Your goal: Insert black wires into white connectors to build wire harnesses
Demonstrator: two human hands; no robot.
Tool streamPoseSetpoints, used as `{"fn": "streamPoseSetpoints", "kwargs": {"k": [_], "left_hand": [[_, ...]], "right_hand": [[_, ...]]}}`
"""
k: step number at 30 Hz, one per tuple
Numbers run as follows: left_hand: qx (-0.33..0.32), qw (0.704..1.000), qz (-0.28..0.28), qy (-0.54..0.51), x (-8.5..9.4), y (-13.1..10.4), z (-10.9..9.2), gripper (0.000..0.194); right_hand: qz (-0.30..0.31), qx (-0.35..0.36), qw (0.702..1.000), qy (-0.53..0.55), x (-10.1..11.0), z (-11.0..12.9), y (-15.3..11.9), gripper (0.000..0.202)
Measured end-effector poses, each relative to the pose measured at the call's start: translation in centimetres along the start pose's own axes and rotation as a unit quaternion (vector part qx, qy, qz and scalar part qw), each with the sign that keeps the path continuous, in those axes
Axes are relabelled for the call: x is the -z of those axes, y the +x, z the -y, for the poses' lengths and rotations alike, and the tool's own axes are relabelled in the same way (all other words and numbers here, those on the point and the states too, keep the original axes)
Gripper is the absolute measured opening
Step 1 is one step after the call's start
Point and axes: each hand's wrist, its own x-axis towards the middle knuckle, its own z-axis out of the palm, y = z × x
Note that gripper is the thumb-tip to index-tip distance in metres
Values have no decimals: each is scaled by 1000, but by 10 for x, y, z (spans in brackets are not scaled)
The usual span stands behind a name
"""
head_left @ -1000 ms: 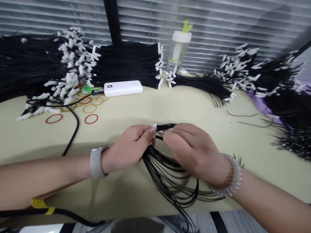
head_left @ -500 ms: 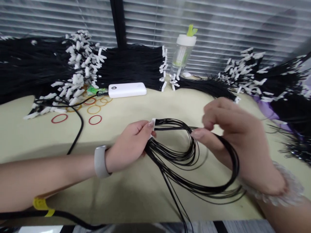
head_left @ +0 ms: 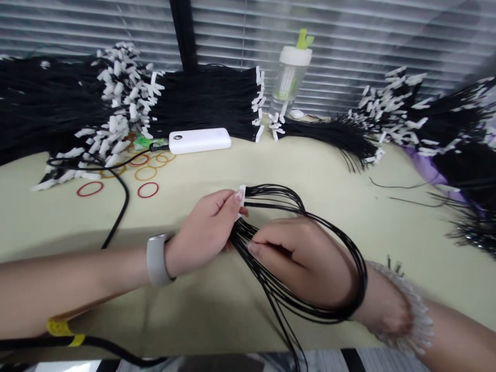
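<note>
My left hand (head_left: 211, 222) pinches a white connector (head_left: 242, 195) at the end of a bundle of thin black cables (head_left: 346, 240). From there the cables curve right in a large loop and come back beneath the fingers, with a few loose strands hanging to the table's front edge. My right hand (head_left: 306, 258) reaches through the loop from the right, its thumb and index finger closed on cables just right of my left hand. The loop passes around its wrist side. Which strands lie between those fingertips is partly hidden.
Piles of black cables with white connectors (head_left: 205, 101) line the back and both sides. A white power bank (head_left: 199, 140), red and yellow rubber bands (head_left: 148, 190), and a clear bottle (head_left: 290, 77) stand or lie there. A black cord (head_left: 123, 201) crosses the left.
My right hand has moved left and through the loop, from the loop's top right to beside my left hand. My left hand still holds the connector.
</note>
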Motion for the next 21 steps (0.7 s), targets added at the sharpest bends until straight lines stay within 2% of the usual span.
{"fn": "streamPoseSetpoints", "kwargs": {"k": [7,14,18,21], "left_hand": [[-21,999,-2,29,0,-1,-1,38],[-39,998,6,44,0,0,0,36],[-23,999,16,27,0,-2,0,37],[-19,1000,6,18,0,-2,-2,37]], "right_hand": [[-53,26,994,-93,-9,4,2,22],[-80,57,967,-236,-16,6,1,19],[-91,46,965,-240,-14,4,0,18],[-60,18,974,-218,-4,-5,-5,16]]}}
